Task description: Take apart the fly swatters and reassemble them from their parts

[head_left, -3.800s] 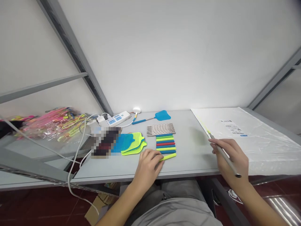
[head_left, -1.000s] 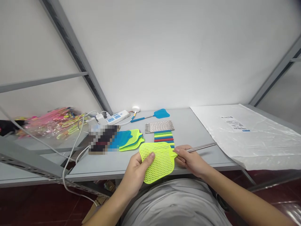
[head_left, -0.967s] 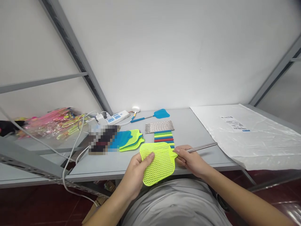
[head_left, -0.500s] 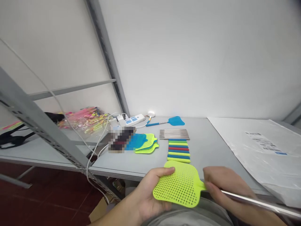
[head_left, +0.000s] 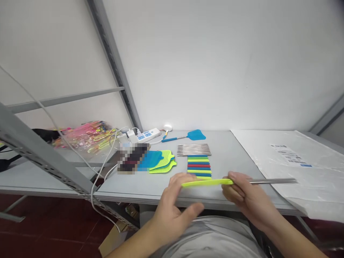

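Note:
A yellow-green fly swatter head (head_left: 205, 183) is turned edge-on above the table's front edge, with a metal rod (head_left: 274, 181) running right from its neck. My right hand (head_left: 243, 190) is closed around the joint of neck and rod. At the head's left end, my left hand (head_left: 172, 213) touches the far side with its fingers, the thumb spread away below. Just behind lie several coloured handle grips (head_left: 199, 166) in a row, and beyond them a bundle of metal rods (head_left: 194, 149). Blue and yellow-green swatter heads (head_left: 162, 165) are stacked to the left.
A blue fly swatter (head_left: 196, 135) lies at the back by a white power strip (head_left: 147, 135) with cables. A white plastic bag (head_left: 271, 157) covers the table's right side. A grey metal post (head_left: 45, 150) stands left, with bagged colourful items (head_left: 86, 138) past it.
The swatter head has turned from face-up to edge-on and risen slightly. Its rod has swung up to nearly level. My left thumb has come off the head's face.

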The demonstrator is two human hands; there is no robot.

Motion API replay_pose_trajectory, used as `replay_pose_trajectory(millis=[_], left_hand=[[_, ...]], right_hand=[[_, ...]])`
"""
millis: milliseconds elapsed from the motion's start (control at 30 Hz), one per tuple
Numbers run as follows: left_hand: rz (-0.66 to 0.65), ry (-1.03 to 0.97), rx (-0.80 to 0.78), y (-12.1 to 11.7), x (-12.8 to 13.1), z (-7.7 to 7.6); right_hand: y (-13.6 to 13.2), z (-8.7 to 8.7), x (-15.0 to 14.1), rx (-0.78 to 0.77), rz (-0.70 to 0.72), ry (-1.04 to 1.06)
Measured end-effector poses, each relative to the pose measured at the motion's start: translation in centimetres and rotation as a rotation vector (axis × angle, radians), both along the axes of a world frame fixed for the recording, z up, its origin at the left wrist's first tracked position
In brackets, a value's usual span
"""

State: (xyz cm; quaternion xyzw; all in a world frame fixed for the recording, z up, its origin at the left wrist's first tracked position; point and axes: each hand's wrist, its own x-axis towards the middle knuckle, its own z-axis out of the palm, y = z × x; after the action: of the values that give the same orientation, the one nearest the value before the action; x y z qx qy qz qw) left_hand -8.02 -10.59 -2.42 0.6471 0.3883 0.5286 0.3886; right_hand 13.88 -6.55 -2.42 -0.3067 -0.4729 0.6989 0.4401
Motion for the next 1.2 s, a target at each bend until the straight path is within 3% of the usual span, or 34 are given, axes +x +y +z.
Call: replay_pose_trajectory(millis=[133,300,467,633,700,800,867,1033,1133,1200], left_hand=[[0.019,-0.069,-0.240,-0.3,1.3,-0.8],[0.051,-0.171,-0.304,-0.4,1.9,-1.0],[0.040,-0.267,-0.403,-0.5,1.4,-0.4],[0.227,-0.440,-0.388,0.1,0.5,1.0],[0.293,-0.459,-0.337,0.3,0.1,1.8],[0.315,-0.441,-0.312,0.4,-0.1,2.9],[0.304,-0.423,-0.338,0.2,-0.1,3.5],[0.238,-0.440,-0.497,0.5,-1.0,3.5],[0.122,-0.419,-0.609,1.1,-2.3,2.8],[0.043,-0.397,-0.597,1.2,-3.0,2.4]], right_hand=[[-0.8,-0.2,-1.3,-0.159,0.108,0.071],[-0.7,-0.7,-1.7,-0.074,0.048,-0.098],[-0.7,0.3,-1.5,-0.003,0.147,-0.188],[-3.4,3.8,-0.1,0.353,0.534,-0.632],[-4.5,5.2,0.4,0.686,0.351,-0.787],[-3.9,6.5,0.7,1.229,-0.182,-0.952],[-2.1,6.5,0.3,1.410,-0.361,-1.100],[1.7,4.6,-0.6,1.493,-0.051,-1.307],[2.2,4.0,-0.3,1.480,0.016,-1.289],[2.2,4.1,0.1,1.413,0.076,-1.269]])
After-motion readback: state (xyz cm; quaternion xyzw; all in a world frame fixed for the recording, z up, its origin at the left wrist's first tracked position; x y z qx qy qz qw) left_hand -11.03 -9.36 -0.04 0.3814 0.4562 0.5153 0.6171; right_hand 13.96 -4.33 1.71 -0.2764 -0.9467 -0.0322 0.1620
